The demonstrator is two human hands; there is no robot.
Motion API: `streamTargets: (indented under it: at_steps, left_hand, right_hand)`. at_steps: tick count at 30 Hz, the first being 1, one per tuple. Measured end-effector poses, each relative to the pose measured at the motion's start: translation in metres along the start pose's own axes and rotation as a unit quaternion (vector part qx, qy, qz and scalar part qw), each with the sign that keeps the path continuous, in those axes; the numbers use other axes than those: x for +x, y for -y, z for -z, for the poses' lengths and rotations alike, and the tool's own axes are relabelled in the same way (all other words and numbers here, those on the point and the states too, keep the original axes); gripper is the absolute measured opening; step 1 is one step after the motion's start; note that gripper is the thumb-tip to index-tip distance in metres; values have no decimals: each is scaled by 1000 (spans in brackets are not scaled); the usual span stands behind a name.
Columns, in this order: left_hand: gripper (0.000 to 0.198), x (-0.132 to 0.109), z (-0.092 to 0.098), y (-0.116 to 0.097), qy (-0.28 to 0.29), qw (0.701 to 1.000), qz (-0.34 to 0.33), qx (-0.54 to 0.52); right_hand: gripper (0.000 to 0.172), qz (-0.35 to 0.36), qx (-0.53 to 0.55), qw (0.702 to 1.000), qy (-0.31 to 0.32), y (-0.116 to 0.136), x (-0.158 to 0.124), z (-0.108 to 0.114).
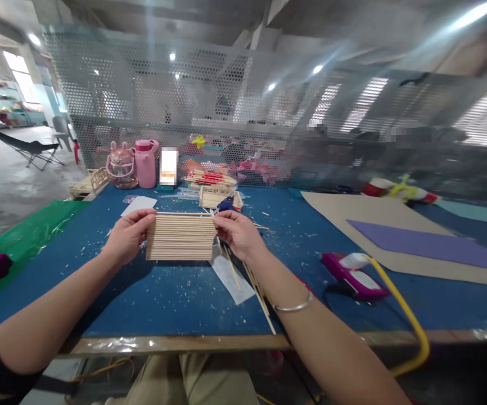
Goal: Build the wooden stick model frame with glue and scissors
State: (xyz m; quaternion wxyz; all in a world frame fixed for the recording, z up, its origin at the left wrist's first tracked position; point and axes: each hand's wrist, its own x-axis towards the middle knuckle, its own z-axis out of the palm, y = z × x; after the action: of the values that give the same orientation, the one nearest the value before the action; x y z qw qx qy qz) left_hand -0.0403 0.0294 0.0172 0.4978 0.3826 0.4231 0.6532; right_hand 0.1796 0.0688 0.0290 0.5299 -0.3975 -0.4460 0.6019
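Note:
A flat panel of wooden sticks [181, 237] glued side by side is held up above the blue table [163, 304]. My left hand [129, 235] is closed on its left edge. My right hand [238, 232] is closed on its right edge, fingers pinching the stick ends. A few loose sticks [257, 291] lie on the table under my right wrist, beside a white paper strip [231, 278].
A purple and white glue gun [355, 275] with a yellow cord lies at the right. Cardboard and a purple sheet [427, 244] sit further right. Pink bottles [136, 163], small stick models [213, 196] and a mesh screen stand at the back. Green plastic covers the left.

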Motion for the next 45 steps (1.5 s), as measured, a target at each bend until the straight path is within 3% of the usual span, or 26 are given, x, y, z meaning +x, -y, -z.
streamTargets:
  at_steps: [9,16,23,30,45]
  left_hand:
    - [34,1,2,-3,-27,1000,-7,6]
    - [35,-1,0,-2,-10,1000,-9,20]
    - [31,1,2,-1,12,1000,13,4]
    - [21,8,10,-1,70,994,56,-55]
    - [19,5,7,-2,54,997,48,-38]
  right_hand:
    - [11,-15,57,997,43,3,-2,0]
    - [26,13,-3,1000,10,-2,-1,-2]
    - [25,25,-20,999,-9,-2,2,-1]
    - [27,26,-40,999,-21,1,1,-1]
    - [29,18,-17,1000,-19,2,0,-1]
